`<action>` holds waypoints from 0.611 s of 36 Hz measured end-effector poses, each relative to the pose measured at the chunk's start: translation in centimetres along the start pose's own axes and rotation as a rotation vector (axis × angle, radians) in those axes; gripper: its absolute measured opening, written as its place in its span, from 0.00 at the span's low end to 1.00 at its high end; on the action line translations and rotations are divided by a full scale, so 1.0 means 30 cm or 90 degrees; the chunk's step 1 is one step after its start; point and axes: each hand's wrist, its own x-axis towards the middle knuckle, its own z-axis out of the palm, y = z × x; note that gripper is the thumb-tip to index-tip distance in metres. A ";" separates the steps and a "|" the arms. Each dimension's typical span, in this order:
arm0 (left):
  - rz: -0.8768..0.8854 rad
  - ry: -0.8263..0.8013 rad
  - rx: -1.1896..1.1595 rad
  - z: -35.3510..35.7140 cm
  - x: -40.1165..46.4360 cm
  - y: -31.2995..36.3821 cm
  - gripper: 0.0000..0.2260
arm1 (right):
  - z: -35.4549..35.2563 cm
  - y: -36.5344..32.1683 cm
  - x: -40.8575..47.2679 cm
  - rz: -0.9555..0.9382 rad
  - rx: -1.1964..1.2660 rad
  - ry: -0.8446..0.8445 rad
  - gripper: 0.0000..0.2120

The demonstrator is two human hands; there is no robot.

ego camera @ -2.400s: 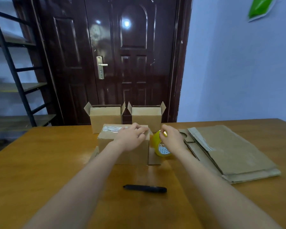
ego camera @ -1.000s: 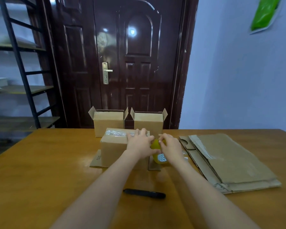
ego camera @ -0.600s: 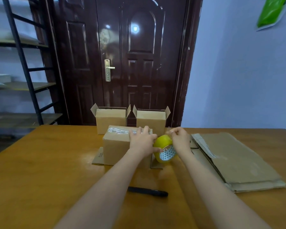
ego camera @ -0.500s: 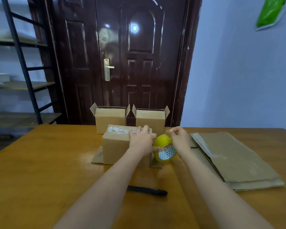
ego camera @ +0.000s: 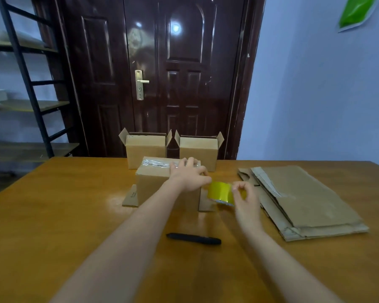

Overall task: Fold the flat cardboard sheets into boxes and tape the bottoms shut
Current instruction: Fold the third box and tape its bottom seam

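Note:
A folded cardboard box (ego camera: 153,182) stands upside down in the middle of the table, with a strip of clear tape (ego camera: 155,165) along its top seam and its flaps splayed at the base. My left hand (ego camera: 189,176) lies spread over the box's right top corner, pressing on it. Just right of the box, my right hand (ego camera: 243,196) grips a yellow tape roll (ego camera: 219,192) held at the box's right side. A stack of flat cardboard sheets (ego camera: 304,200) lies at the right of the table.
Two finished boxes (ego camera: 146,149) (ego camera: 198,150) with open top flaps stand at the table's far edge before a dark door. A black pen-like tool (ego camera: 194,238) lies near me on the wooden table (ego camera: 53,215). A metal shelf (ego camera: 26,84) stands at the left.
My right hand has turned the yellow roll and drawn it down and rightward off the box's right edge. My left hand stays pressed on the box top.

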 end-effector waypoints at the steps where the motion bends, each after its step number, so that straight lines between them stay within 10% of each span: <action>1: 0.001 -0.001 0.002 0.001 0.002 0.000 0.14 | -0.004 0.011 -0.029 -0.018 -0.012 -0.001 0.08; 22: 0.014 0.008 0.047 0.011 -0.007 -0.003 0.17 | -0.057 0.064 -0.232 -0.079 -0.184 -0.093 0.10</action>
